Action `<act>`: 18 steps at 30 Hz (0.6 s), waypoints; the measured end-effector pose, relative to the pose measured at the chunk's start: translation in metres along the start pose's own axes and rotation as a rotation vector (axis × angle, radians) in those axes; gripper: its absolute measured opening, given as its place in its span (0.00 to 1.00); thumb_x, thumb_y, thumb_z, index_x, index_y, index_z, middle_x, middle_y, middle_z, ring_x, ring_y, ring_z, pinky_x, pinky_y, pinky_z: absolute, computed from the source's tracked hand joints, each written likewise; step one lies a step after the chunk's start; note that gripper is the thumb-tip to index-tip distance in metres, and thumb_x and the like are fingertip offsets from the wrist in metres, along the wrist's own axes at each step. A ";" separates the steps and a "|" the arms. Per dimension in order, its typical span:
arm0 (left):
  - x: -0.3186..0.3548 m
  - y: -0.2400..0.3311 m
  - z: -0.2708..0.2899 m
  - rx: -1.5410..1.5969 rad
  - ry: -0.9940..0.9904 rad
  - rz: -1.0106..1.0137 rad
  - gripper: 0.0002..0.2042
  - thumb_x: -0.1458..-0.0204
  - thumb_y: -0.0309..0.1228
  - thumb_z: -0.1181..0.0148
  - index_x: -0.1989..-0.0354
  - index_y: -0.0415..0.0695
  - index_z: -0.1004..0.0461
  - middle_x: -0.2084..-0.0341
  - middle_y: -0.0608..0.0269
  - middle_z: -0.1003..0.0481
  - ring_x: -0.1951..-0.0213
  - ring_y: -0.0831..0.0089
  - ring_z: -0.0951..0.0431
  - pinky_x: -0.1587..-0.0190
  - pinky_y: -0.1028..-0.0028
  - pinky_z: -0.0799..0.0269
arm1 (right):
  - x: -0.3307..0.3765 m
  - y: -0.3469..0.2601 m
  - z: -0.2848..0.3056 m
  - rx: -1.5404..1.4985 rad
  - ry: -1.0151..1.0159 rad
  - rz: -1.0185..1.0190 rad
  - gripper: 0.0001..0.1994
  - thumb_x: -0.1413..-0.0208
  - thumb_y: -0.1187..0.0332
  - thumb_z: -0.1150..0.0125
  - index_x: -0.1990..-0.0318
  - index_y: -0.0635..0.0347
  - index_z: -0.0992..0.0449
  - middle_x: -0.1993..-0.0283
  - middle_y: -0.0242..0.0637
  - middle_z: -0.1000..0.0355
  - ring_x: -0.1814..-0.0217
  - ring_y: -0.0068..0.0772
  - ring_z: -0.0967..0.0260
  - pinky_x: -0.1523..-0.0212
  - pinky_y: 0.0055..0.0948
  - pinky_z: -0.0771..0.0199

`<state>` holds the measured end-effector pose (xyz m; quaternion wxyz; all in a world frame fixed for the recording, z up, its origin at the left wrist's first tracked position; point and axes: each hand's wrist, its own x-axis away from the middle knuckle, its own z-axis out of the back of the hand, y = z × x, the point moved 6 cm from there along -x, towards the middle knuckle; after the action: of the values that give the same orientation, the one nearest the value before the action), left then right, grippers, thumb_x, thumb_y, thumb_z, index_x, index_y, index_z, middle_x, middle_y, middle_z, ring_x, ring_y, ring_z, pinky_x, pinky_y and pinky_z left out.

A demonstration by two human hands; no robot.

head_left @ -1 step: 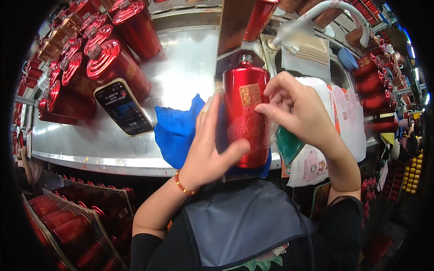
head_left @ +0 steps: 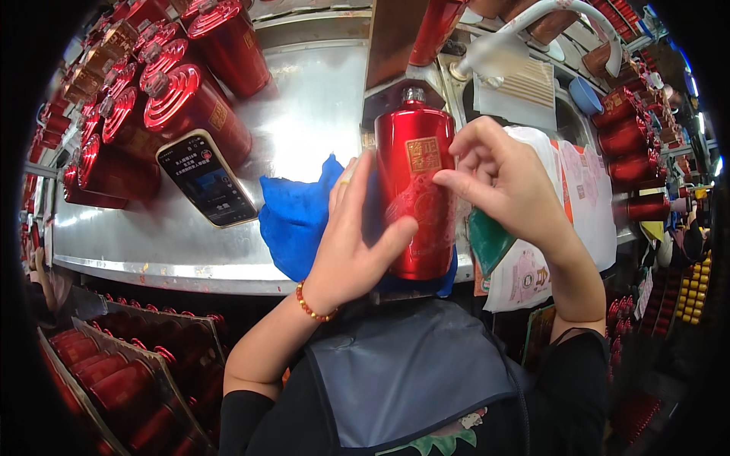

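Observation:
A glossy red bottle [head_left: 420,201] with a clear-topped neck lies in front of me, its neck pointing away and a square gold label [head_left: 423,156] facing up. My left hand [head_left: 351,243] steadies it from the left: the fingers stretch along its side and the thumb presses on its lower front. At the right edge, beside the label, my right hand [head_left: 506,178] has its fingers curled and thumb close to the forefinger. Whatever is between those fingertips is too small to make out. A blue cloth [head_left: 293,220] lies left of the bottle and partly under it.
A phone [head_left: 209,182] leans against several red bottles [head_left: 186,106] on the metal worktop [head_left: 152,247]. To the right are a green pointed piece [head_left: 490,242], printed white bags [head_left: 585,190], a faucet [head_left: 532,19] and a blue bowl [head_left: 585,99]. Divided crates [head_left: 129,380] hold red bottles below left.
The bottle has shifted very slightly, with its gold label a little higher and further right. Both hands keep almost the same pose.

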<state>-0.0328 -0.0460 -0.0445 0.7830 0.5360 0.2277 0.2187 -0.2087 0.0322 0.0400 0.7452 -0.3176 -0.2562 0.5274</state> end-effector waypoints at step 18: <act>0.000 -0.019 -0.006 0.343 -0.034 0.106 0.40 0.39 0.42 0.36 0.26 0.31 0.47 0.28 0.35 0.46 0.24 0.51 0.52 0.25 0.59 0.53 | 0.053 0.050 -0.056 -0.859 -0.027 -0.235 0.44 0.41 0.59 0.29 0.25 0.68 0.49 0.43 0.43 0.31 0.68 0.14 0.32 0.66 0.16 0.29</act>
<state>-0.0347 -0.0479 -0.0645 0.6713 0.6764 0.2200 0.2086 -0.1835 0.0831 -0.0319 0.5973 -0.5601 -0.4960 0.2889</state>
